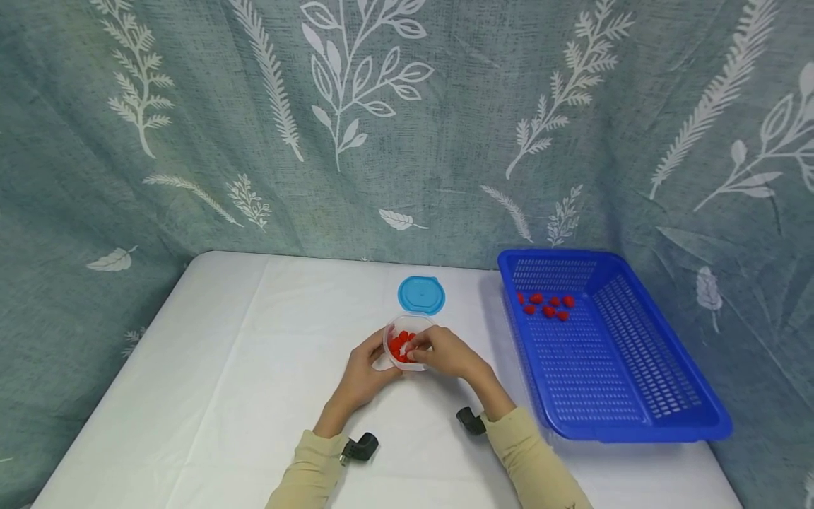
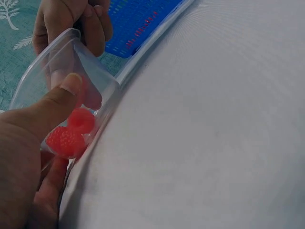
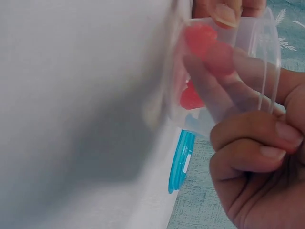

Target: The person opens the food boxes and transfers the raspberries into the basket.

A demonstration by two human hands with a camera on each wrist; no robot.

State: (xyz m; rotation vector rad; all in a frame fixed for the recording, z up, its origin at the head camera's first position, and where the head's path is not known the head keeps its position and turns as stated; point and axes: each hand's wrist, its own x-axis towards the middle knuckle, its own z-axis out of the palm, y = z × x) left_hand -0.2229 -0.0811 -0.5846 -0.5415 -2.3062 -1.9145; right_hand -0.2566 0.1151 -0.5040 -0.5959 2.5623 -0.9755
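Observation:
A clear plastic container (image 1: pixel 416 323) with several small red strawberries (image 1: pixel 396 345) inside stands on the white-covered table. My left hand (image 1: pixel 365 375) grips the container from its left side, the thumb lying along the near wall in the left wrist view. My right hand (image 1: pixel 448 353) reaches over the rim. Its thumb and fingers are inside the container and pinch one strawberry (image 3: pixel 219 58), seen through the clear wall in the right wrist view. White dots cover the strawberry (image 2: pixel 66 141) near the container's bottom in the left wrist view.
A blue round lid (image 1: pixel 421 295) lies on the table just behind the container. To the right stands a large blue plastic basket (image 1: pixel 598 367) with several red strawberries (image 1: pixel 549 311) toward its back left. A green leaf-patterned curtain (image 1: pixel 445 141) hangs behind the table.

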